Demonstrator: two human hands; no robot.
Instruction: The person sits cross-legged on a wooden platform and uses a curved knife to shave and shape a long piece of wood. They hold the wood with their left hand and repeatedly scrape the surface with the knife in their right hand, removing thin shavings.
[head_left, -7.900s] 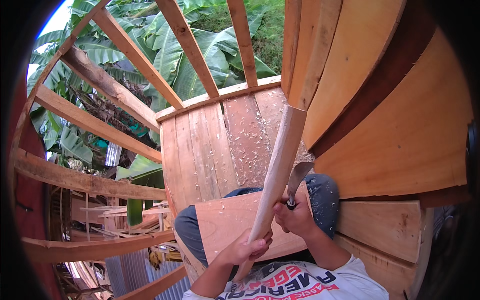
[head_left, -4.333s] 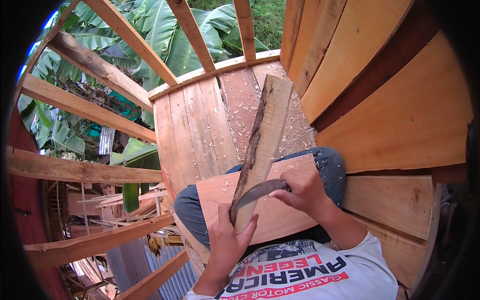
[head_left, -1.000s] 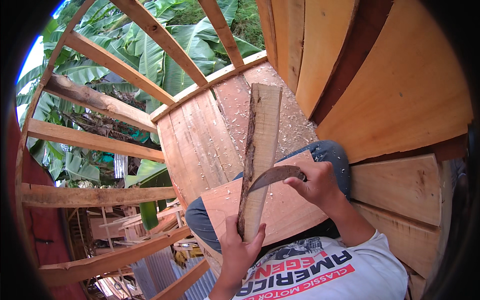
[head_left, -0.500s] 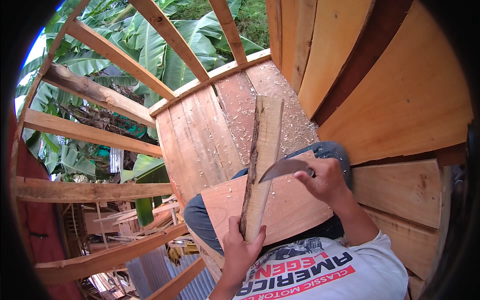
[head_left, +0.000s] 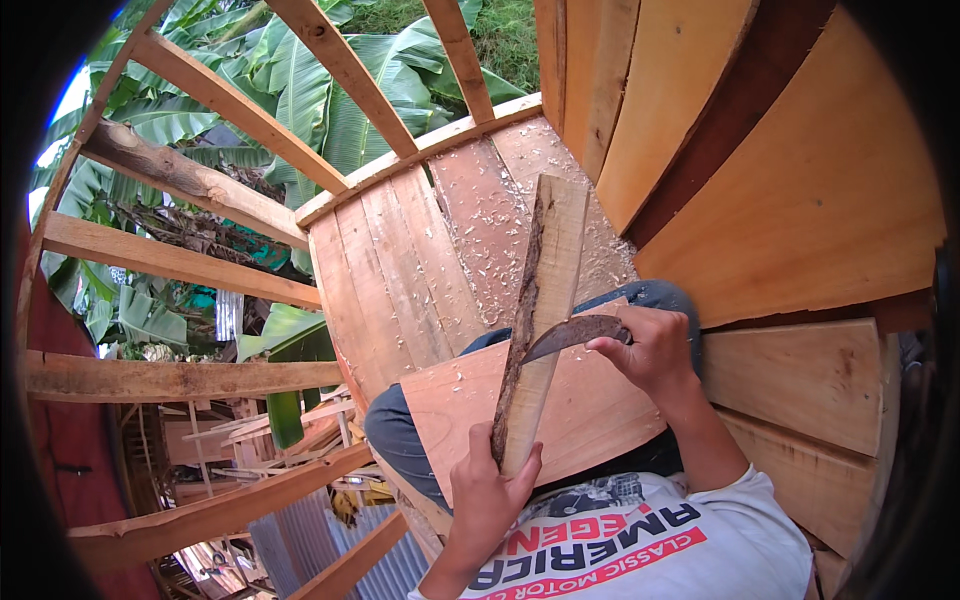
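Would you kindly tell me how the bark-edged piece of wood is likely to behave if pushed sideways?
The piece of wood is probably stiff, looking thick and straight though held near its lower end. Its flat face suggests little rolling. Its bark may crumble, being rough and ragged.

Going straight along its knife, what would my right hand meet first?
Likely the bark-edged wood piece, which the curved knife in your right hand crosses in this view; depth is unclear.

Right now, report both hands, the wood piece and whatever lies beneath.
Left hand holding wood piece by its near end. Right hand gripping curved knife, blade across the wood. Bark on wood's left edge. Flat board beneath, across the legs.
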